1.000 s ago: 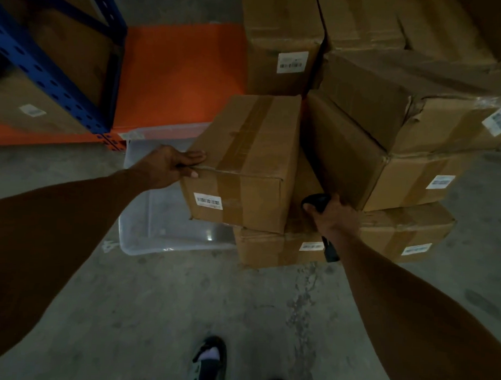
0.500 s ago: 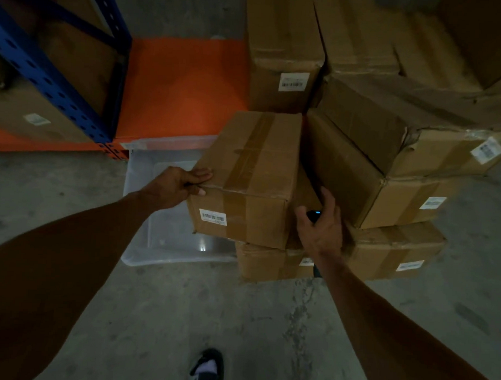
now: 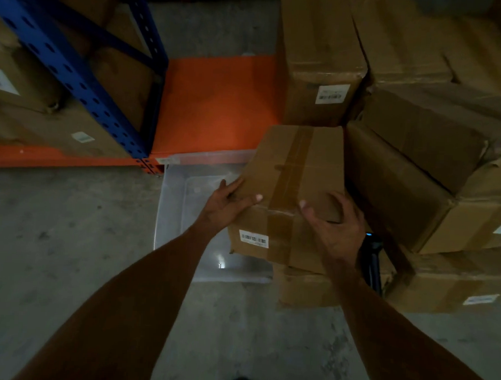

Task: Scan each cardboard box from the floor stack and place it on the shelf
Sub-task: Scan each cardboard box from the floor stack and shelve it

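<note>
The taped cardboard box (image 3: 294, 191) sits atop the floor stack beside the clear bin (image 3: 186, 216). Left hand (image 3: 229, 202) and right hand (image 3: 336, 229) clasp its near corners (stiff, probably light; dim view).

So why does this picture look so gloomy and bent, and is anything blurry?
Head view: the light is dim, so the cardboard box held by the left hand and right hand looks muddy brown; the wide lens bows the blue shelf post; the barcode label is too soft to read; a small glare spot glints in the clear plastic bin.
</note>
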